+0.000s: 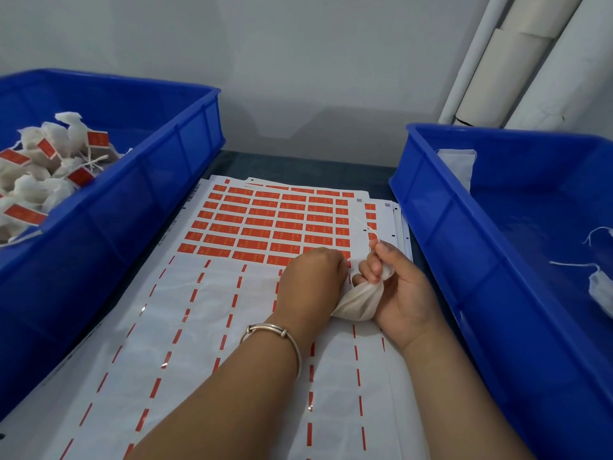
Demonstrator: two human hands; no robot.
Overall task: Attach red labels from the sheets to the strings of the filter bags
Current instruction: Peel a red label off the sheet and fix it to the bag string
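Observation:
A sheet of red labels [265, 224] lies on the table between two blue bins; its near half is bare backing with red dashes. My right hand [398, 287] grips a white filter bag [360, 302], and the bag's string [366, 227] rises from between its fingers. My left hand [310, 277], fingers curled, rests on the sheet at the nearest row of labels, right beside the bag. Its fingertips are hidden, so I cannot see whether they pinch a label.
The blue bin on the left [139, 194] holds several filter bags with red labels [46, 161]. The blue bin on the right [464, 260] holds a few unlabelled white bags [600, 290]. More label sheets lie stacked underneath. White rolls [517, 58] lean in the back right corner.

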